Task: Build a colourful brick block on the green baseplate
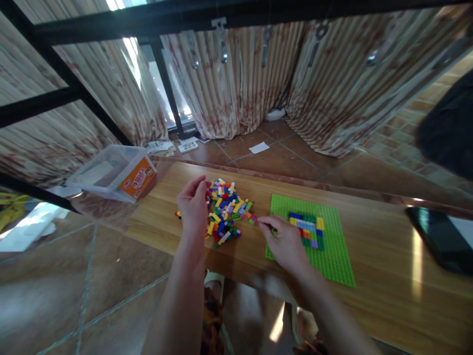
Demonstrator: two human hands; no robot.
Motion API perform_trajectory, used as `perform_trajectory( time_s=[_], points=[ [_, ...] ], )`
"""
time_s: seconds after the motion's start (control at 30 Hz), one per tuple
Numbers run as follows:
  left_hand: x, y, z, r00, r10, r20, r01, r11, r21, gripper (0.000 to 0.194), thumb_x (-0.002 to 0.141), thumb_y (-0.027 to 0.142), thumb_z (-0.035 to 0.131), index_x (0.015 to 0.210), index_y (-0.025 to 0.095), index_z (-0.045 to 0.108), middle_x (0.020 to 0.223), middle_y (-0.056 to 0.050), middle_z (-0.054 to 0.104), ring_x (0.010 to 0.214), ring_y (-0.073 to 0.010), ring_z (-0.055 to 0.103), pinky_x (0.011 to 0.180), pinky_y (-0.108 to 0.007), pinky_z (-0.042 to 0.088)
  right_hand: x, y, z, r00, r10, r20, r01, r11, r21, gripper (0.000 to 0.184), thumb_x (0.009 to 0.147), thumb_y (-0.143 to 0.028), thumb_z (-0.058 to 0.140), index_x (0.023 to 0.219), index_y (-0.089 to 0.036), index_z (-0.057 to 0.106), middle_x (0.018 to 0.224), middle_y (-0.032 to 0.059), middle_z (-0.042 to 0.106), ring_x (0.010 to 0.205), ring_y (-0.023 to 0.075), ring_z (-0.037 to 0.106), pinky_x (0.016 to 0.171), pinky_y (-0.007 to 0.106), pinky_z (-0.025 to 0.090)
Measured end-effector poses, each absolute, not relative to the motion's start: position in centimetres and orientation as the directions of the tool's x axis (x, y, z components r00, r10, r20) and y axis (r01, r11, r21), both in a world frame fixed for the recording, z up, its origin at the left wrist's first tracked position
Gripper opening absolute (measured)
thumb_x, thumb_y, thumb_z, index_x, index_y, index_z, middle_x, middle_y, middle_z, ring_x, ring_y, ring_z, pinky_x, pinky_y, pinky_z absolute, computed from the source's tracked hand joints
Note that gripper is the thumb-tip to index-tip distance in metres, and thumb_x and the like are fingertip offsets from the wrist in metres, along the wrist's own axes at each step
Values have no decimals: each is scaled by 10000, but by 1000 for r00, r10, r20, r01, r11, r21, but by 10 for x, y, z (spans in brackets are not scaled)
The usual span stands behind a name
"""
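Note:
A loose pile of small toy bricks in many colours lies on the wooden table. My left hand is at the pile's left edge, thumb and fingers brought together; whatever may be between them is hidden. My right hand reaches from the right, its fingertips pinched by the pile's right edge; I cannot make out what they hold. Partly behind that hand is a green baseplate. A block of bricks in blue, yellow, green, red, orange and light purple is fixed on it.
A clear plastic box with an orange label stands left of the table. At the table's right lies a dark, flat, glossy device. Curtains hang behind, beneath a dark metal bar. Papers lie on the tiled floor.

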State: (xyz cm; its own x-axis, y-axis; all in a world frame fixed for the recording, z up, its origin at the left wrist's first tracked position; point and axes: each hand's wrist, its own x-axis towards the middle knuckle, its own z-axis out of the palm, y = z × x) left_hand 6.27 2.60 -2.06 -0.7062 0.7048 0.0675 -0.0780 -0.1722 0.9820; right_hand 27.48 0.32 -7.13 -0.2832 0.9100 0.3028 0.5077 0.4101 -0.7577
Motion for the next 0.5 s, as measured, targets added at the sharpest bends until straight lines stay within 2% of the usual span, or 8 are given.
perform_trajectory(
  time_s=[0.23, 0.5],
  points=[
    [49, 18, -17, -710, 705, 9, -181, -195, 964, 295, 664, 307, 704, 913, 152, 736, 720, -10, 691, 558, -65, 527, 550, -186, 400, 257, 5, -80, -277, 900, 337, 597, 436, -673, 214, 926, -261, 497, 960, -217, 704, 924, 62, 704, 836, 199, 643, 780, 338, 504],
    [46, 14, -12, -656, 752, -58, -303, -192, 934, 281, 630, 269, 720, 882, 144, 726, 720, -14, 693, 539, -51, 502, 523, -169, 371, 230, 5, -86, -375, 811, 449, 675, 571, -468, 249, 905, -195, 534, 1067, -230, 720, 1103, 104, 616, 1004, 253, 528, 885, 408, 481]
  ],
)
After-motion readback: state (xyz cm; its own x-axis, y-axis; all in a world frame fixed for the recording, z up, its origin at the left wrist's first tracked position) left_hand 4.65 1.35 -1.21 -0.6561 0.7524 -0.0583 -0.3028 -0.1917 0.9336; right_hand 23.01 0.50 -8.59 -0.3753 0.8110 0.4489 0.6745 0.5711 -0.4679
